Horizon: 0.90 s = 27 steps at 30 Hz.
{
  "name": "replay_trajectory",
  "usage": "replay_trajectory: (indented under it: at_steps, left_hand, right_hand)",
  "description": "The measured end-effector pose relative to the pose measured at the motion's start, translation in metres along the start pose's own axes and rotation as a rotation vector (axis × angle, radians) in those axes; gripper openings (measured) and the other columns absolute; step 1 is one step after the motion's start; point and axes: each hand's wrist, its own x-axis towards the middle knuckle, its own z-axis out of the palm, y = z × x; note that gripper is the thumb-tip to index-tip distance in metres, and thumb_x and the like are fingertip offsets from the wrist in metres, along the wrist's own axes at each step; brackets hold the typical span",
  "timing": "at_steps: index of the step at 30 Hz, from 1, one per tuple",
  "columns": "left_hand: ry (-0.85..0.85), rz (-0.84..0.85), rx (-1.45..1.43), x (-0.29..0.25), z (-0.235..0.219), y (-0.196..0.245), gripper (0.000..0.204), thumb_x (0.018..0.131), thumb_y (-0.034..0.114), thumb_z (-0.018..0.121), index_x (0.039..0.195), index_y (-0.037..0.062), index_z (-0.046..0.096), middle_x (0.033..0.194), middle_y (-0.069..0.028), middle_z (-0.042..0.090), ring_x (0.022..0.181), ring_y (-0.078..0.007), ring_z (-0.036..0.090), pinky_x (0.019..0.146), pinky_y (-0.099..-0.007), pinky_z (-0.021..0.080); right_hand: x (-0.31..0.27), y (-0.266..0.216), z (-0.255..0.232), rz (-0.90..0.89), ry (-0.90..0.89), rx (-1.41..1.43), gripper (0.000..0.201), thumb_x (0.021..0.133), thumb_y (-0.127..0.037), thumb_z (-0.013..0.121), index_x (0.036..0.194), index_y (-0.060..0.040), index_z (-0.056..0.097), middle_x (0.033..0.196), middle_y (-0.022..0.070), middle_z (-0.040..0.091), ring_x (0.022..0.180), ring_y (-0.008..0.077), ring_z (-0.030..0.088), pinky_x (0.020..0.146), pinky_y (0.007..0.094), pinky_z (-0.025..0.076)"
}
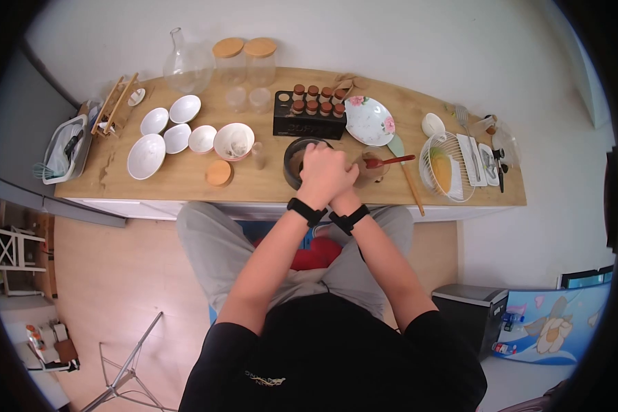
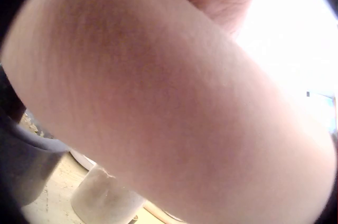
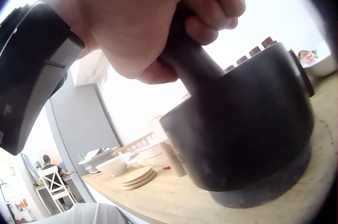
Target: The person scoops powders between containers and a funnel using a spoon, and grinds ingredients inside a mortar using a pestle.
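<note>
Both hands meet over a dark mortar (image 1: 294, 163). In the head view my left hand (image 1: 325, 173) lies over my right hand (image 1: 349, 194), which it mostly hides. Curled fingers (image 3: 208, 15) grip the dark pestle (image 3: 193, 65) in the right wrist view, its lower end down inside the mortar (image 3: 243, 124). The overlap hides how each hand's fingers are placed. A bare forearm (image 2: 158, 97) fills most of the left wrist view, with part of the mortar (image 2: 26, 163) at its left edge. The mortar's contents are mostly hidden.
Close on the right stand a glass jar (image 1: 372, 175) with a red spoon (image 1: 391, 161) and a spatula (image 1: 410, 182). Behind are a spice rack (image 1: 307, 127) and a floral plate (image 1: 369, 121). White bowls (image 1: 146, 156), a wooden lid (image 1: 219, 174) and a small bottle (image 1: 257, 156) stand left.
</note>
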Motion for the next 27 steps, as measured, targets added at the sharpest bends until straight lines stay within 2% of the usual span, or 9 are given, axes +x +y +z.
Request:
replay_trajectory:
  at_steps: [2,5,7,9,13,14,19,21,27]
  left_hand:
    - [0.078,-0.063,-0.047,-0.003,-0.012,-0.009,0.027,0.065,0.035,0.071,0.064,0.0077,0.073,0.06,-0.0149,0.063,0.07,-0.0312,0.062,0.075,-0.0414,0.049]
    - [0.088,-0.16,-0.108,0.01,-0.02,-0.026,0.027,0.065,0.036,0.072,0.068,0.0088,0.075,0.063,-0.0154,0.065,0.072,-0.0331,0.064,0.073,-0.043,0.052]
    - [0.051,-0.18,-0.125,0.025,-0.022,-0.033,0.029,0.065,0.037,0.072,0.07,0.0088,0.075,0.066,-0.0167,0.066,0.072,-0.0344,0.066,0.071,-0.0435,0.053]
    - [-0.053,-0.225,-0.147,0.038,-0.017,-0.033,0.031,0.065,0.038,0.072,0.073,0.0083,0.076,0.069,-0.0172,0.068,0.07,-0.0348,0.067,0.072,-0.0425,0.054]
    - [-0.098,-0.115,-0.059,0.047,-0.001,-0.016,0.03,0.067,0.037,0.07,0.072,0.0072,0.075,0.07,-0.018,0.068,0.07,-0.0344,0.067,0.073,-0.0422,0.054]
    - [-0.046,-0.063,-0.027,0.044,0.005,-0.01,0.03,0.067,0.036,0.07,0.069,0.006,0.073,0.067,-0.0175,0.067,0.071,-0.0328,0.067,0.073,-0.0423,0.052]
    - [-0.061,0.033,0.057,0.016,0.012,0.008,0.03,0.066,0.035,0.07,0.063,0.006,0.07,0.059,-0.0143,0.062,0.07,-0.0303,0.062,0.071,-0.0409,0.045]
    - [0.023,0.055,0.023,0.003,0.004,0.004,0.029,0.067,0.035,0.07,0.061,0.0063,0.07,0.059,-0.0143,0.062,0.069,-0.0305,0.062,0.07,-0.0411,0.046]
    - [0.126,-0.124,-0.072,0.005,-0.018,-0.029,0.029,0.065,0.037,0.071,0.067,0.0082,0.074,0.065,-0.0138,0.067,0.07,-0.0322,0.064,0.07,-0.0414,0.051]
  right_hand:
    - [0.019,-0.009,0.008,-0.006,-0.002,0.018,0.031,0.085,-0.026,0.06,0.111,-0.0096,0.059,0.111,0.0155,0.062,0.109,0.0321,0.055,0.091,0.0447,0.043]
    - [0.04,-0.012,0.007,-0.032,-0.006,0.038,0.031,0.085,-0.026,0.06,0.111,-0.0096,0.059,0.111,0.0155,0.062,0.109,0.0321,0.055,0.091,0.0447,0.043]
    - [0.063,-0.007,0.003,-0.047,-0.004,0.037,0.031,0.085,-0.026,0.06,0.111,-0.0096,0.059,0.112,0.0155,0.062,0.109,0.032,0.055,0.091,0.0447,0.042]
    - [0.071,-0.001,-0.002,-0.051,0.0,0.026,0.031,0.085,-0.026,0.06,0.111,-0.0096,0.059,0.112,0.0155,0.062,0.109,0.032,0.055,0.091,0.0448,0.042]
    - [0.06,0.018,-0.014,-0.029,-0.005,-0.002,0.031,0.085,-0.026,0.06,0.111,-0.0096,0.059,0.112,0.0155,0.062,0.11,0.032,0.055,0.092,0.0448,0.042]
    - [0.052,0.02,-0.016,-0.022,-0.009,-0.007,0.031,0.085,-0.026,0.06,0.111,-0.0096,0.059,0.112,0.0155,0.062,0.11,0.0319,0.055,0.092,0.0448,0.042]
    - [0.007,0.012,-0.007,-0.013,-0.029,-0.018,0.031,0.085,-0.026,0.06,0.111,-0.0096,0.059,0.112,0.0155,0.062,0.11,0.0319,0.054,0.092,0.0448,0.042]
    - [0.0,0.006,-0.002,-0.019,-0.038,-0.009,0.031,0.085,-0.026,0.06,0.111,-0.0096,0.059,0.113,0.0155,0.062,0.11,0.0319,0.054,0.092,0.0448,0.042]
    - [0.041,-0.012,0.011,-0.061,-0.047,0.041,0.031,0.085,-0.026,0.059,0.111,-0.0095,0.059,0.113,0.0155,0.062,0.111,0.0318,0.054,0.092,0.0448,0.042]
